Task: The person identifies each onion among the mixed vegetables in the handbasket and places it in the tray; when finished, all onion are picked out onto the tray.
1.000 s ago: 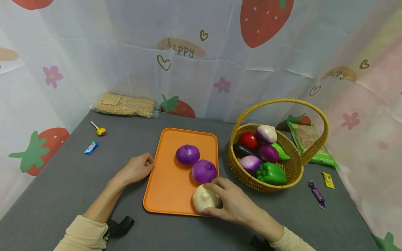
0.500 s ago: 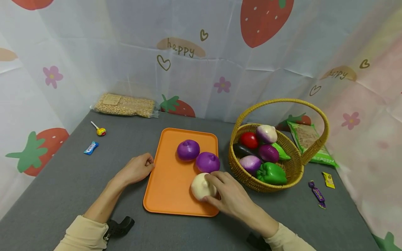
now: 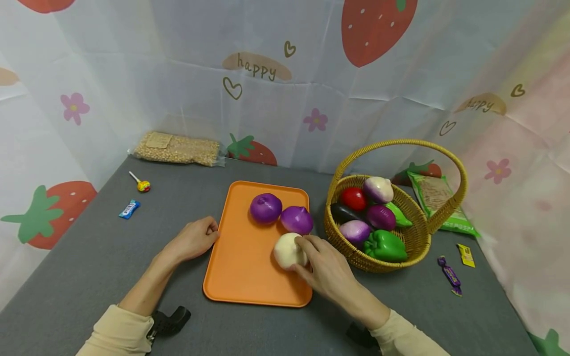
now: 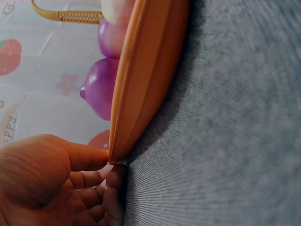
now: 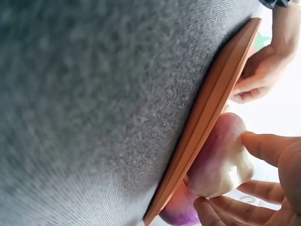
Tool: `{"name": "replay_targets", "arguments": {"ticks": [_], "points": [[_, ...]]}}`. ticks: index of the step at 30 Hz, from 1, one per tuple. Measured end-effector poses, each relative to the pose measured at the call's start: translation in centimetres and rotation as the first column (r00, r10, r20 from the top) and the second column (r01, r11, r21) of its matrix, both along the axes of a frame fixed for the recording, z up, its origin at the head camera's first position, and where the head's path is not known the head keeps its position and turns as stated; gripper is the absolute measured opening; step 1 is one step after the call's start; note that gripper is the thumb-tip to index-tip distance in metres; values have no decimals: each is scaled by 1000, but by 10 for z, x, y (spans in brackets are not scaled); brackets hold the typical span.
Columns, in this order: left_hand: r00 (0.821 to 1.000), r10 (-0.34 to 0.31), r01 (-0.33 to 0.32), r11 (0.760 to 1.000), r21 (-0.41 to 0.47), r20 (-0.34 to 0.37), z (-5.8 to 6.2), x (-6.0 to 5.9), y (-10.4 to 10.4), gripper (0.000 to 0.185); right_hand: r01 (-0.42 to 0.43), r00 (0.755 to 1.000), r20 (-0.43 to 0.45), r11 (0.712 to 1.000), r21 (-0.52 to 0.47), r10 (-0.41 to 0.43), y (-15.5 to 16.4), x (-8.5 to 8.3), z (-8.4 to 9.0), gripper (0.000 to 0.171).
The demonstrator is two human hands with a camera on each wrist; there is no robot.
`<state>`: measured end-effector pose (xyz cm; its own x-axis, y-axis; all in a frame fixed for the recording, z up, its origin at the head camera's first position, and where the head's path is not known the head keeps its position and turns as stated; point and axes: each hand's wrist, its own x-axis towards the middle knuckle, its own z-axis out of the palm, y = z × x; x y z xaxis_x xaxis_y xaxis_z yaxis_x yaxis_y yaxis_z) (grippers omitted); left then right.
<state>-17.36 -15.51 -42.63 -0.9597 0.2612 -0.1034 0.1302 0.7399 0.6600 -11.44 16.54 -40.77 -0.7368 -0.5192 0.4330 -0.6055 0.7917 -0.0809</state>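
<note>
In the head view, my left hand (image 3: 196, 238) is at the left rim of an orange tray (image 3: 240, 277). The left wrist view shows its thumb and fingers pinching the tray's edge. My right hand (image 3: 327, 264) holds a round white-and-purple onion (image 3: 288, 252) over the tray's right half, thumb and fingers on its sides. In the right wrist view that onion (image 5: 221, 157) shows purple low down and whitish above, overlapping the tray rim (image 5: 207, 122). Behind it on the tray are two purple onions, one (image 3: 265, 208) further back, the other (image 3: 297, 220) by the right rim.
Right of the tray stands a wicker basket (image 3: 416, 247) with a tall handle, holding several toy vegetables, including a green pepper (image 3: 385, 246). Wrapped sweets and a lollipop (image 3: 143, 186) lie around the table. Bags of grain (image 3: 178, 149) sit along the back curtain.
My right hand has moved the white-topped onion away from the tray's front edge. Both purple onions have shifted further back. My left hand has stayed at the rim.
</note>
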Motion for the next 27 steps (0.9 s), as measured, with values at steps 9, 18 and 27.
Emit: {"name": "replay_targets", "arguments": {"ticks": [9, 18, 27], "points": [[1000, -3, 3, 1000, 2, 0, 0, -1, 0, 15, 17, 1000, 12, 1000, 4, -17, 0, -2, -1, 53], [1000, -4, 4, 1000, 1, 17, -2, -3, -2, 16, 22, 1000, 17, 1000, 11, -22, 0, -1, 0, 52], [1000, -1, 1, 1000, 13, 7, 0, 0, -1, 15, 73, 997, 3, 997, -24, -73, 11, -6, 21, 50]]}}
